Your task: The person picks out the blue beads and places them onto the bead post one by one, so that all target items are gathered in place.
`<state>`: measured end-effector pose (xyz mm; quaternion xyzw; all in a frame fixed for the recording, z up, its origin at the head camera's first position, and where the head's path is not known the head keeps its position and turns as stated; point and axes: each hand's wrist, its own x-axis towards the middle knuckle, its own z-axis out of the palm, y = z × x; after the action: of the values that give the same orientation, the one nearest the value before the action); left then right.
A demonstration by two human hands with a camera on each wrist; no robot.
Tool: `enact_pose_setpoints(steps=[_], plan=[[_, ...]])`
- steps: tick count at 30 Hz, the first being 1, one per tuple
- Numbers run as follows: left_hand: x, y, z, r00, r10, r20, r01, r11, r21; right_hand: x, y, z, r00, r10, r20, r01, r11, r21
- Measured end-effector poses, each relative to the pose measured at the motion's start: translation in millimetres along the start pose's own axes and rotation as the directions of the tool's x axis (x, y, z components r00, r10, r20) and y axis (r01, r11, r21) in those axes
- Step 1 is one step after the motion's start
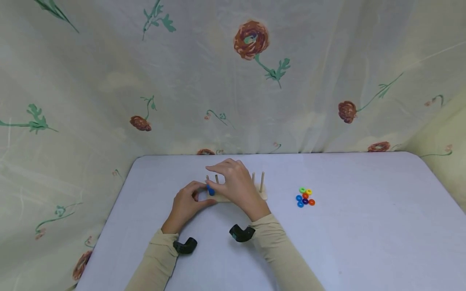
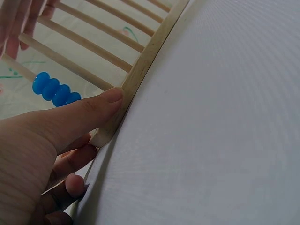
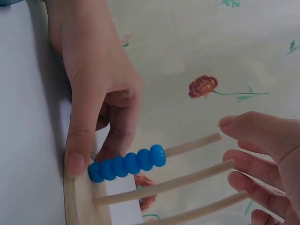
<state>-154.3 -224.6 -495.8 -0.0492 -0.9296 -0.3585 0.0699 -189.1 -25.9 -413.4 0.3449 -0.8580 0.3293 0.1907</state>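
Note:
A wooden base (image 1: 223,199) with a row of upright pegs (image 3: 164,183) stands on the table. On its leftmost peg sits a stack of several blue beads (image 3: 126,166), reaching from the base to partway up. My left hand (image 1: 185,204) grips that end of the base, thumb on the front edge and fingers behind. Above the pegs is my right hand (image 1: 236,184), thumb and fingers spread apart near the peg tops, with nothing seen between them. Its forearm side hides the middle pegs in the head view.
Right of the base lies a loose cluster of beads: green (image 1: 302,190), yellow (image 1: 308,191), orange (image 1: 312,202), blue (image 1: 300,204) and purple (image 1: 305,201). A flowered curtain (image 1: 182,81) hangs behind the white table (image 1: 364,226). Each wrist wears a black camera (image 1: 185,245).

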Motion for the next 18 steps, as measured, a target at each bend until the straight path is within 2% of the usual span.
enact_pose_setpoints(steps=[6,18], plan=[[-0.1,0.7,-0.1,1.0,0.006,-0.011,-0.006,1.0,-0.013,-1.4,4,-7,0.999,0.004,-0.034,-0.004,1.0,-0.002],[0.8,0.1,1.3,1.0,-0.003,-0.012,0.003,1.0,0.002,-11.8,19,-32,0.998,0.047,-0.036,-0.048,0.998,-0.047]])
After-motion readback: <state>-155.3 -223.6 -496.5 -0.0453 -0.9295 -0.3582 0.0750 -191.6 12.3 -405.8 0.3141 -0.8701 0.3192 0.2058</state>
